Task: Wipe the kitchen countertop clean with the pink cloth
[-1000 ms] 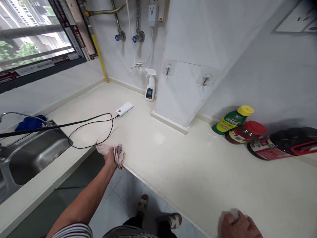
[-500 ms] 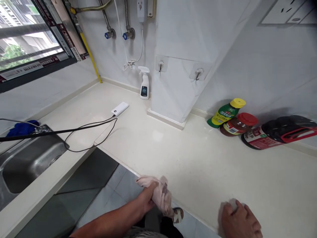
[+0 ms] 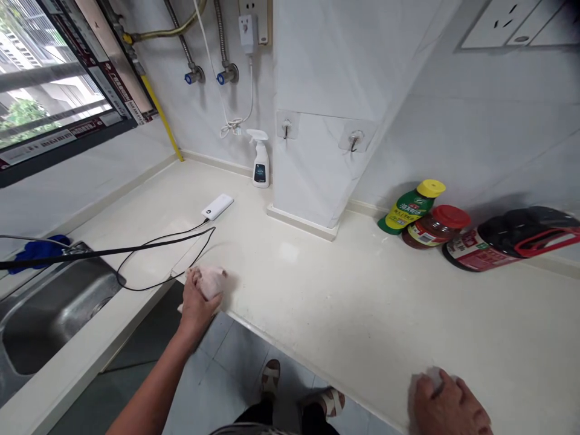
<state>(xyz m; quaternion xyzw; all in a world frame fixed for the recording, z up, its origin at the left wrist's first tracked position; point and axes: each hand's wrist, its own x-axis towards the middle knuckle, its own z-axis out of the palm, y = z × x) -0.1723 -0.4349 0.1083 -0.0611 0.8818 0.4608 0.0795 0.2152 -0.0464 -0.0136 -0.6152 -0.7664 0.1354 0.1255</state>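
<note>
My left hand (image 3: 198,305) is closed around a crumpled pale pink cloth (image 3: 212,281). The cloth rests on the counter's front edge, close to the inner corner by the sink, and part of it sticks out below my fingers. At the lower right, my right hand (image 3: 451,406) lies on the cream countertop (image 3: 353,314) with its fingers curled. A small greyish-white patch shows between its thumb and fingers, too little to name. Small dark specks dot the counter between my hands.
A white power bank (image 3: 218,207) with a black cable (image 3: 149,246) lies beyond my left hand. A spray bottle (image 3: 261,160) stands by the pillar. Along the wall are a green bottle (image 3: 410,208), a red-lidded jar (image 3: 435,228) and a dark jug (image 3: 502,238). The steel sink (image 3: 58,320) is left.
My left hand has carried the cloth left and away from me, from the counter's front edge near my body to near the inner corner. My right hand stays almost in place.
</note>
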